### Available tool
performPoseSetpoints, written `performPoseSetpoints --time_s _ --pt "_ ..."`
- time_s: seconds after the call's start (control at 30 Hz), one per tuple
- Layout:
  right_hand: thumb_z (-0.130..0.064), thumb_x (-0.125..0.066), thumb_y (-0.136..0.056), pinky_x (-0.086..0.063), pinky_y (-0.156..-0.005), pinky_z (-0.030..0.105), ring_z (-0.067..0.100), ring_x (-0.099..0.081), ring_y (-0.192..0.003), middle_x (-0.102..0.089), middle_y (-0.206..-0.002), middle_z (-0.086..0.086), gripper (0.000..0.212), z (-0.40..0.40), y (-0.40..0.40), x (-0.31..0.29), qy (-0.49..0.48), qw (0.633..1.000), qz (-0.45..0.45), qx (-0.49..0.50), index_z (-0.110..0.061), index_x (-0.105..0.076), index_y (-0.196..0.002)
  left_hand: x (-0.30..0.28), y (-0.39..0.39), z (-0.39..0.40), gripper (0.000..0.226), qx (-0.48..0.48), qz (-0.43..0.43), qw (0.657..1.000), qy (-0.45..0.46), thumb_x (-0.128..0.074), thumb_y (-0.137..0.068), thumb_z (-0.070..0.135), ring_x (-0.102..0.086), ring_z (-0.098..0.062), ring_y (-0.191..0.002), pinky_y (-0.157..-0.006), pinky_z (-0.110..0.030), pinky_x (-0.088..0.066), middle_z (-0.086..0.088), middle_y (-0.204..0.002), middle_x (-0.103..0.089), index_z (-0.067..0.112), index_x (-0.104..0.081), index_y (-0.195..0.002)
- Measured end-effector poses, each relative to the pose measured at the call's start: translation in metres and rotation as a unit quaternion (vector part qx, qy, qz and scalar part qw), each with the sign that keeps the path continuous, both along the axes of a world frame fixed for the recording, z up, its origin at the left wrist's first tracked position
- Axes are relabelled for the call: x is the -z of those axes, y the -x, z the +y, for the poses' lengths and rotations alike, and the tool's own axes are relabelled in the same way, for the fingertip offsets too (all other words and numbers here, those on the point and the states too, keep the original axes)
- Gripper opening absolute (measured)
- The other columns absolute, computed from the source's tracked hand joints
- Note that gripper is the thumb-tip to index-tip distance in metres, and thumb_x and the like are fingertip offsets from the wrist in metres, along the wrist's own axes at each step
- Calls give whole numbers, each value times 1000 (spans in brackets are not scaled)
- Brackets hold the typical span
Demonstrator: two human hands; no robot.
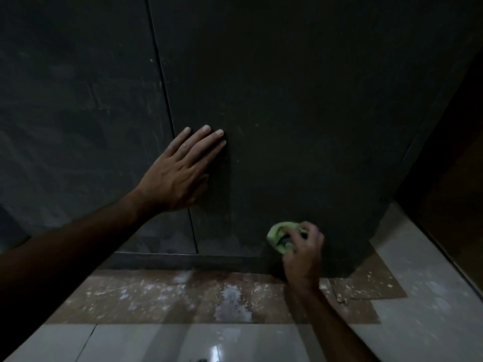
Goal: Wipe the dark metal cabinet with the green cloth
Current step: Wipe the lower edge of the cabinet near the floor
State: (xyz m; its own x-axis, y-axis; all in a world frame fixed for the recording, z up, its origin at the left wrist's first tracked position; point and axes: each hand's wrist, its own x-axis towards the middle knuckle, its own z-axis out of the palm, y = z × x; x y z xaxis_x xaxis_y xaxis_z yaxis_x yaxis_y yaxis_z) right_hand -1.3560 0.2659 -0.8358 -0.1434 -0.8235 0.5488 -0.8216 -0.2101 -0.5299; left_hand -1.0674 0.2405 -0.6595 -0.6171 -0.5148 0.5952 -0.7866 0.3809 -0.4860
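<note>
Dark metal fills most of the view: one cabinet (300, 113), its front made of two door panels that meet at a single thin vertical seam running down the left-centre. The surface is dull and marked with pale scuffs and specks, thicker on the left panel than on the right.

Two bare hands are on it. The left hand (180, 171) lies flat across the seam about halfway down the cabinet front, four fingers straight and close together, pointing up and to the right, the palm pressed to the metal; its grip is wide and holds nothing. The right hand (304, 250) is low, near the bottom edge of the right panel and not far from the cabinet's lower right corner. Its grip is closed around one bunched green cloth (281, 237), fingers curled over the wad, which sticks out to the left of the knuckles and touches the metal.

Below the cabinet's bottom edge runs one dark base strip, and beneath that the floor (431, 317). One brown sheet (183, 296), spattered with white flecks and a pale wet-looking patch, lies on the floor against the cabinet's base. A second, smaller brown piece lies at the cabinet's lower right corner, its edge overlapping the first. Pale glossy tiles show around both, with a bright reflection near the bottom edge.
</note>
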Motion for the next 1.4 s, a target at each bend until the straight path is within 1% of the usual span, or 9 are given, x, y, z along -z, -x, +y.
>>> performPoseSetpoints --time_s 0.13,0.37,0.53,0.67,0.9,1.07,1.23,1.3,1.4 --pt "10 -53 -69 -41 -100 28 27 -42 -117 -45 -128 8 52 -30 -35 -60 177 963 -200 38 -16 -69 -112 2 3 -1 71 0 10 1000 4 -50 -98 30 -12 -31 -154 -123 -55 -17 -15 -166 -16 6 -21 -157" --pt "-10 -79 -74 -50 -100 44 34 -46 -129 -50 -143 7 52 1 -15 33 -90 961 235 -118 -34 -69 -119 1 0 -1 75 -12 -8 1000 -5 -51 -96 31 -9 -30 -155 -123 -54 -16 -13 -167 -12 8 -17 -159" --pt "11 -64 -75 -47 -94 32 35 -48 -119 -49 -131 15 35 2 23 37 -81 988 -61 113 -6 -72 -104 2 2 0 74 -19 -10 1000 -11 -48 -97 34 -7 -30 -155 -124 -53 -14 -14 -167 -11 7 -16 -159" --pt "13 -57 -80 -38 -89 20 42 -49 -116 -40 -136 28 43 -17 -12 1 -47 855 -442 268 1 -54 -121 1 6 3 73 -18 1 1000 -2 -49 -96 32 -10 -32 -154 -123 -55 -16 -16 -166 -13 5 -19 -158" --pt "-1 -67 -81 -40 -103 40 36 -51 -114 -45 -129 19 49 14 -115 33 -254 911 -323 31 -4 -48 -126 6 3 6 70 5 15 1000 -6 -54 -95 29 -13 -35 -153 -122 -56 -18 -18 -164 -21 4 -28 -155" --pt "25 -47 -84 -43 -47 6 27 -48 -62 -56 -81 25 28 34 -68 -22 -242 816 -517 91 -3 -49 -81 4 -1 4 69 7 18 1000 -7 -53 -96 30 -14 -34 -153 -123 -55 -17 -17 -164 -20 6 -28 -155" --pt "14 -35 -99 -38 -73 27 47 -51 -97 -56 -81 37 51 52 -78 -89 -244 767 -587 89 -12 -24 -56 6 -1 1 67 13 21 1000 -6 -52 -96 31 -15 -33 -153 -123 -55 -18 -16 -164 -22 7 -29 -155" --pt "13 -47 -96 -44 -50 22 33 -60 -88 -65 -75 27 33 27 -96 -15 -294 759 -576 70 1 -45 -66 7 -2 0 68 11 26 1000 -2 -52 -96 31 -14 -33 -153 -123 -53 -17 -16 -164 -22 8 -28 -156" --pt "-8 -68 -89 -57 -82 31 28 -65 -92 -69 -105 15 28 13 -131 39 -393 774 -493 -59 -15 -58 -114 9 0 -2 68 14 33 999 1 -53 -96 31 -15 -33 -153 -123 -53 -17 -16 -163 -23 8 -29 -155"
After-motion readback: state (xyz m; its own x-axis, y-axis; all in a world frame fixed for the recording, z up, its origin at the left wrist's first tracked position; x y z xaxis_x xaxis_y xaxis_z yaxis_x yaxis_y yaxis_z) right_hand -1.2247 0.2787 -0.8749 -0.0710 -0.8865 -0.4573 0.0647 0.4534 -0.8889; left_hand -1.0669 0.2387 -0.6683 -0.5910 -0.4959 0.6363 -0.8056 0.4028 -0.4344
